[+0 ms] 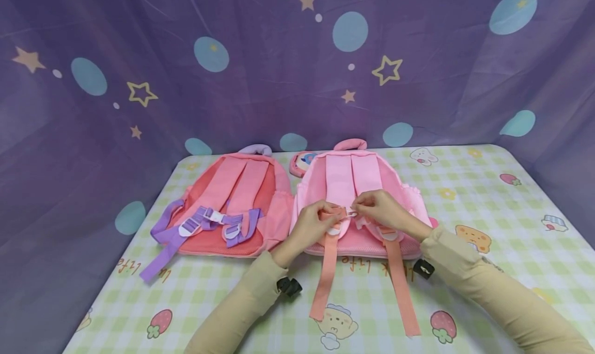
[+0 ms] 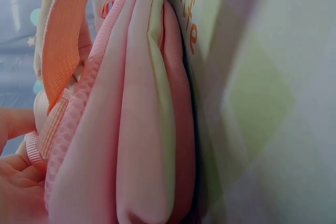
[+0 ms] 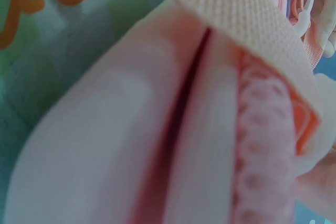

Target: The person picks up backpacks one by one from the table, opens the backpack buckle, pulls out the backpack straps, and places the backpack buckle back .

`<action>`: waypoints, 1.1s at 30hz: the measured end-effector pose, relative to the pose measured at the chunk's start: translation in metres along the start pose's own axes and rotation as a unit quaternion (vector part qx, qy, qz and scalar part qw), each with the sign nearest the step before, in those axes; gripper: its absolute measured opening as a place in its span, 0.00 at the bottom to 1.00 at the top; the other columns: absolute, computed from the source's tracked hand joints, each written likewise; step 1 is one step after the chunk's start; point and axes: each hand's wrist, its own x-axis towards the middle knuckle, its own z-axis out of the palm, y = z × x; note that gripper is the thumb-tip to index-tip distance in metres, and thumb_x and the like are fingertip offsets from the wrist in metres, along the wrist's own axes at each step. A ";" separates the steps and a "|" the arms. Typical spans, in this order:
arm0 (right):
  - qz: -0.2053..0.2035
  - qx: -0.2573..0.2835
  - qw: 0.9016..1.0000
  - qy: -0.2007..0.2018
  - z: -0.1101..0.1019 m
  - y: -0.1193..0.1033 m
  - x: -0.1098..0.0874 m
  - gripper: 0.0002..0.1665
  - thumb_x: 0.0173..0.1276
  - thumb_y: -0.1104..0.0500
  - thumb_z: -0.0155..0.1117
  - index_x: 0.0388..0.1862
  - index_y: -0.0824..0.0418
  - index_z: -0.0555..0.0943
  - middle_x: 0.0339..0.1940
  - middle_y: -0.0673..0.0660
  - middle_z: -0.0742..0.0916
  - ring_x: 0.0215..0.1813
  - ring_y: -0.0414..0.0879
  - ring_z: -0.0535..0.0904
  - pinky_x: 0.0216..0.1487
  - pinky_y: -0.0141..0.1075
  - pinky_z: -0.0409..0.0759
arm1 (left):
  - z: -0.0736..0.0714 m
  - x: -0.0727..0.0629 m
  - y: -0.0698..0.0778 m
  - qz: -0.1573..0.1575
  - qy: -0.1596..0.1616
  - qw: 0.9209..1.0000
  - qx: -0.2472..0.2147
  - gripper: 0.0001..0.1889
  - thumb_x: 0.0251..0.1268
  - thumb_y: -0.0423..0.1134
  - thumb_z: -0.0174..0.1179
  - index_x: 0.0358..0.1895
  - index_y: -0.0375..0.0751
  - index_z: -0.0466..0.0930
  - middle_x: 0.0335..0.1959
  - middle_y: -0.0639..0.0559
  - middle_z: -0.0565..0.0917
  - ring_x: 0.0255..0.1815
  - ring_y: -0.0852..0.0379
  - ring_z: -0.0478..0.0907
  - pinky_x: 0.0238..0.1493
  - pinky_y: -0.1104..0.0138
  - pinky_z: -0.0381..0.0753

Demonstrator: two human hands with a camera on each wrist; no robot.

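A pink backpack (image 1: 367, 248) lies with its straps facing up. Over its middle, my left hand (image 1: 317, 222) grips a short orange strap (image 1: 341, 213) between thumb and fingers. A white plastic buckle piece (image 1: 351, 214) sticks out from that strap; its prongs (image 3: 308, 4) show in the right wrist view. My right hand (image 1: 382, 208) pinches at the buckle from the other side, its fingertips hiding what lies between them. Two long orange webbing ends (image 1: 325, 281) hang from white adjusters toward the front.
A coral backpack (image 1: 253, 248) with purple straps (image 1: 167, 256) and a fastened white buckle (image 1: 215, 217) lies at the left. Behind the two bags sits a small round pink item (image 1: 297, 164). A checked cloth (image 1: 502, 250) covers the table; a purple curtain (image 1: 279, 85) surrounds it.
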 end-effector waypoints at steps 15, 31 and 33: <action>0.002 0.016 1.000 0.008 0.002 0.002 0.000 0.09 0.62 0.63 0.56 0.35 0.68 0.80 0.29 0.58 0.85 0.17 0.38 0.69 0.16 0.28 0.65 | -0.003 -0.001 0.000 0.016 -0.023 1.000 0.010 0.09 0.53 0.35 0.62 0.22 0.36 0.73 0.41 0.45 0.81 0.45 0.56 0.76 0.45 0.70 0.72; 0.013 0.058 0.998 0.006 0.005 0.003 0.002 0.08 0.59 0.65 0.58 0.33 0.70 0.80 0.27 0.61 0.84 0.16 0.36 0.67 0.16 0.26 0.64 | -0.004 0.000 -0.001 0.016 -0.039 0.999 0.018 0.06 0.53 0.35 0.61 0.25 0.37 0.74 0.42 0.47 0.81 0.46 0.56 0.75 0.46 0.69 0.71; 0.016 0.068 0.998 0.007 0.005 0.003 0.002 0.08 0.59 0.65 0.59 0.33 0.70 0.80 0.27 0.61 0.84 0.17 0.36 0.68 0.17 0.26 0.65 | -0.004 0.001 0.000 0.013 -0.037 0.999 0.022 0.06 0.54 0.35 0.61 0.27 0.37 0.76 0.41 0.47 0.82 0.45 0.57 0.76 0.46 0.69 0.71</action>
